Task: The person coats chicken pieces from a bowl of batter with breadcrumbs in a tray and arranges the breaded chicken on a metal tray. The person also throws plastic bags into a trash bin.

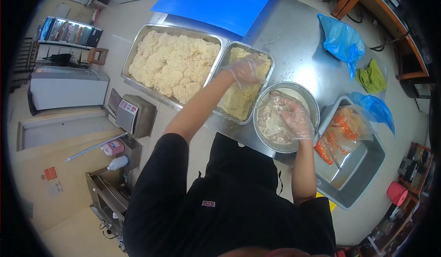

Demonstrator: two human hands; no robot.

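My left hand (246, 71), in a clear plastic glove, hovers over a narrow metal tray (272, 75) of yellowish crumbs (239, 103). Its fingers look stretched apart, with nothing visible in them. My right hand (295, 118), gloved likewise, reaches into a round metal bowl (316, 101) of milky batter. Its fingers curl around pale strips of meat (277, 95) coated in batter; the fingertips are partly hidden. More strips lie in the liquid around it. Left of the crumbs, a larger metal tray (222, 40) is heaped with crumb-coated pieces (177, 64).
A grey tub (367, 174) at the right holds plastic bags of pale food (347, 128), with a thin metal rod (328, 151) leaning across it. Blue bags (342, 39) and a green cloth (371, 77) lie behind. A blue board (216, 2) covers the far table edge.
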